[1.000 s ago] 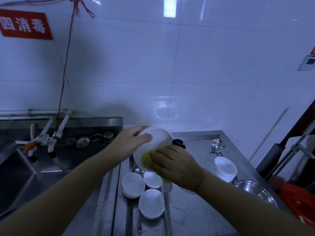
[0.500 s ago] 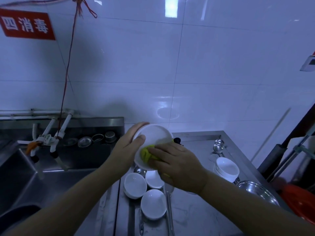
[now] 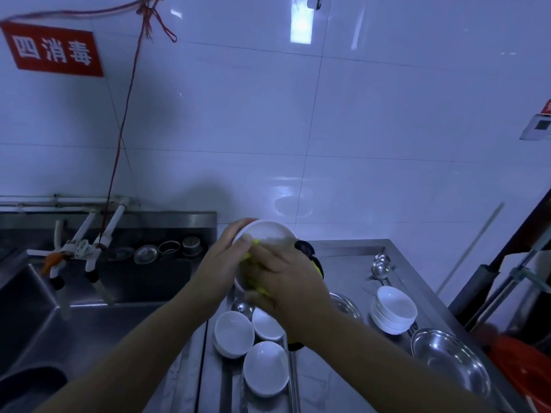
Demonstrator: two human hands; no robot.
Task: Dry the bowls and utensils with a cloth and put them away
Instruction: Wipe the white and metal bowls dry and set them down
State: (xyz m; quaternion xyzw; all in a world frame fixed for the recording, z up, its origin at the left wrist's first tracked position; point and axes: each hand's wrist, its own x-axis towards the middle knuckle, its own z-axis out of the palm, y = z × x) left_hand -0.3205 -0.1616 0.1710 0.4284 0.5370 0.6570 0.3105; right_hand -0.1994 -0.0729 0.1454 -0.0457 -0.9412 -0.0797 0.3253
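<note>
**Wiping a white bowl dry over the steel counter**

Holding the white bowl (image 3: 269, 235) tilted at the centre of the frame, the left hand (image 3: 226, 263) grips its rim, thumb over the edge, probably to turn the inside toward the cloth. The right hand (image 3: 286, 281) presses a yellow-green cloth (image 3: 253, 263) into it, fingers bunched on the fabric. Below them three white bowls (image 3: 265, 368) wait on the counter (image 3: 343, 251); a stack of white bowls (image 3: 395, 308) sits at right, likely the dried ones.
</note>
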